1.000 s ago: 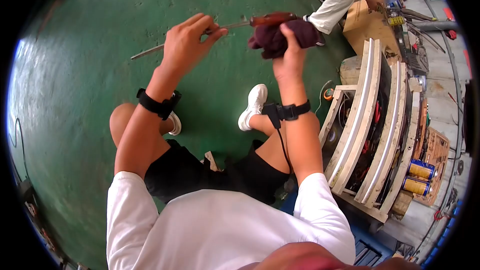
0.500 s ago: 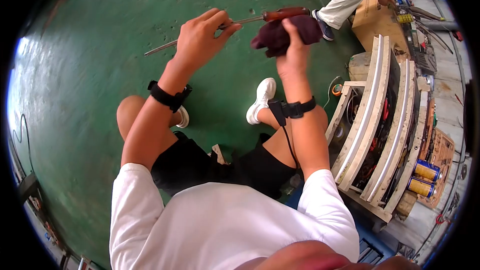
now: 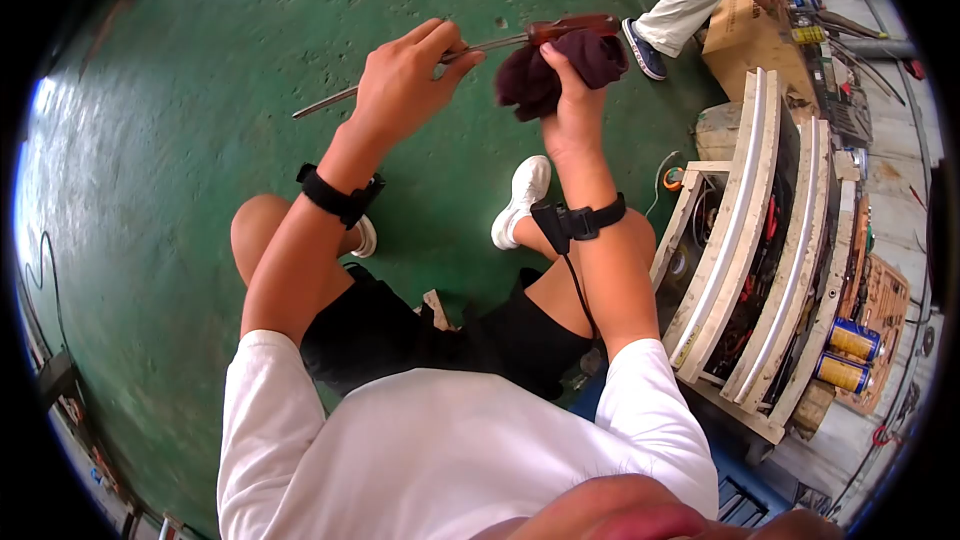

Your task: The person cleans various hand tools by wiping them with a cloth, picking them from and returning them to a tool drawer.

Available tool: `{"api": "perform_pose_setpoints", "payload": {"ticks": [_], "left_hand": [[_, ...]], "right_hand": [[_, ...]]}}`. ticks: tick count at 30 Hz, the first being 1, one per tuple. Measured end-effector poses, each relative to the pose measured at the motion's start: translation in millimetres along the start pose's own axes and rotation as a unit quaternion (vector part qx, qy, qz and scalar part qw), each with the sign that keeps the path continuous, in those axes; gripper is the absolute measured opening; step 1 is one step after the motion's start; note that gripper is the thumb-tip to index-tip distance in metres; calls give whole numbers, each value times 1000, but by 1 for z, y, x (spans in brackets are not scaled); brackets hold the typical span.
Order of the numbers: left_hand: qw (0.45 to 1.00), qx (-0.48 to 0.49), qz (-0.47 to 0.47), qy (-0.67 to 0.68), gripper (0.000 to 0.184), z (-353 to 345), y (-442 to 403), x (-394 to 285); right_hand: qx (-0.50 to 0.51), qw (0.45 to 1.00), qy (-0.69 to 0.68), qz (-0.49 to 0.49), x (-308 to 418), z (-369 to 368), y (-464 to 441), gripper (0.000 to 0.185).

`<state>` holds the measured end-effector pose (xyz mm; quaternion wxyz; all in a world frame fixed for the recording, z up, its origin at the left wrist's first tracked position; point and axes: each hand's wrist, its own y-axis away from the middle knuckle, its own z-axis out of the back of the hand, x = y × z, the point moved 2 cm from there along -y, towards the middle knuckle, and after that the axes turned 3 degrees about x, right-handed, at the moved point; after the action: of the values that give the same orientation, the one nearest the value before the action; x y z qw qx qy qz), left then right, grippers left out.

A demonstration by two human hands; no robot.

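A long screwdriver [image 3: 330, 102] lies across the upper middle of the head view, its metal shaft pointing left. My left hand [image 3: 405, 75] is closed round the shaft. On the right end is the dark red handle [image 3: 570, 28]. My right hand [image 3: 577, 110] grips a bunched dark maroon cloth [image 3: 535, 80], thumb on top, with the cloth against the underside of the handle. The fingers of my right hand are mostly hidden behind the cloth.
At the right stands a worn cream tool rack [image 3: 745, 240] with tools inside. Two blue and yellow cans [image 3: 850, 355] stand beyond it. A cardboard box [image 3: 750, 40] and another person's leg in light trousers [image 3: 690, 0] are at the upper right. The green floor [image 3: 200, 140] spreads to the left.
My right hand has shifted slightly left with the cloth along the screwdriver handle. My left hand stays on the shaft, almost unmoved.
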<state>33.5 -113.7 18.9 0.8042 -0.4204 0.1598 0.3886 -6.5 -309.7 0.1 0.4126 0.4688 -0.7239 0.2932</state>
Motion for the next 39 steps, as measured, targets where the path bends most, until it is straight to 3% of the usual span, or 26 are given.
{"api": "perform_pose_setpoints", "payload": {"ticks": [6, 8, 9, 11, 15, 19, 21, 23, 24, 26, 29, 33, 36, 39], "left_hand": [[997, 41, 21, 64, 25, -3, 1, -3], [980, 141, 61, 124, 21, -2, 4, -6], [980, 140, 61, 124, 21, -2, 4, -6], [972, 189, 69, 120, 24, -6, 6, -6], [972, 185, 60, 135, 23, -14, 9, -4], [953, 206, 103, 197, 30, -21, 11, -10], [949, 200, 99, 222, 33, -22, 12, -10], [905, 299, 151, 263, 42, -27, 14, -10], [905, 299, 151, 264, 42, -28, 15, -11], [850, 351, 176, 352, 48, -35, 20, -14], [828, 350, 193, 393, 50, -43, 22, -12], [845, 333, 198, 369, 52, -39, 20, -3], [861, 348, 219, 299, 55, -33, 20, 1], [892, 328, 176, 254, 55, -27, 13, -3]], "right_hand": [[-18, 999, 16, 39, 22, 4, -6, 32], [-30, 997, 10, 75, 32, 13, -13, 31], [-29, 997, 10, 75, 34, 12, -12, 31], [9, 999, 5, 46, 40, 9, -9, 30], [38, 998, -25, -50, 20, 1, 1, 36], [56, 997, -30, -42, 7, -8, 7, 44], [41, 998, -24, -37, 11, 8, -2, 37], [45, 992, -105, -59, 30, 17, -7, 36], [40, 991, -121, -45, 37, 18, -9, 38], [43, 990, -125, -56, 39, 14, -5, 39], [87, 987, -107, -88, 27, 7, -1, 42], [129, 982, -69, -116, 7, 1, 2, 41], [88, 995, -26, -33, 9, 0, 0, 39], [29, 997, -64, -16, 19, 7, -5, 37]]}}
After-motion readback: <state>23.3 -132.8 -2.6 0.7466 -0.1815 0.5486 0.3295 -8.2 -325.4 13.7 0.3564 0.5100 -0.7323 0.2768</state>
